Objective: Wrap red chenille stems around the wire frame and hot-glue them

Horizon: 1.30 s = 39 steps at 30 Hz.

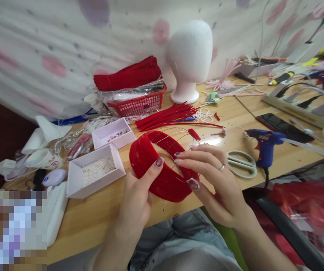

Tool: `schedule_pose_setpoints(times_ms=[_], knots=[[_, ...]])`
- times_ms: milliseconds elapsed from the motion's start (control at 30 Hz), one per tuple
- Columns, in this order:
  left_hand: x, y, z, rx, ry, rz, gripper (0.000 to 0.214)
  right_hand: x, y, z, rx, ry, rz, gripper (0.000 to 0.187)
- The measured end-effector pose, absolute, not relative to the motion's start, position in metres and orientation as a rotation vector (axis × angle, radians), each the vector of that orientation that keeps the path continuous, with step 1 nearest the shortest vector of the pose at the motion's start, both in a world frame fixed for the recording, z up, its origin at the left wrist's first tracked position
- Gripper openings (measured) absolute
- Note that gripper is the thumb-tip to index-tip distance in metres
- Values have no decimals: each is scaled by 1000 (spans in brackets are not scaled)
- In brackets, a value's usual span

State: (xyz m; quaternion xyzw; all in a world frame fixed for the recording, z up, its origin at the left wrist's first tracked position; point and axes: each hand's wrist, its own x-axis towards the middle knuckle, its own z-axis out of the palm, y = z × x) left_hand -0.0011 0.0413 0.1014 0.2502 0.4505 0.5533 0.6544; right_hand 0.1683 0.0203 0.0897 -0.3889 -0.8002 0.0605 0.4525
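A wide, curved red band, apparently made of fuzzy pipe cleaners laid side by side, is held above the table's front part. Thin bare wires and a small red piece stick up at its far side. My left hand grips the band's left part, thumb pressed on the near wall and the other fingers hidden beneath. At the right end, my right hand has its thumb against the outside and its fingertips over the inner side. Just behind lies a bundle of red pipe cleaners.
Left stand white boxes of pearl beads and gems. Behind are a red basket and a white foam head. Scissors, a blue glue gun, a phone and a power strip lie right.
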Motion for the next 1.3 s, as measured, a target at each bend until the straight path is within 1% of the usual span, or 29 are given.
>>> schedule_pose_setpoints(times_ms=[67, 300, 400, 600, 900, 1133, 1300], knots=[[0, 42, 101, 565, 1020, 1267, 34, 170, 22, 90, -975, -1972, 148, 41], [1, 41, 100, 417, 907, 1257, 46, 171, 25, 90, -950, -1991, 128, 42], [0, 40, 98, 414, 907, 1250, 43, 169, 25, 90, -951, -1989, 124, 45], [2, 41, 93, 483, 812, 1216, 34, 165, 25, 90, -962, -2031, 113, 43], [0, 39, 92, 416, 758, 1191, 27, 162, 22, 91, -992, -2018, 70, 33], [-1, 36, 83, 575, 670, 1137, 44, 164, 26, 92, -990, -2005, 60, 24], [1, 39, 77, 661, 654, 1161, 51, 167, 28, 93, -961, -2025, 73, 25]])
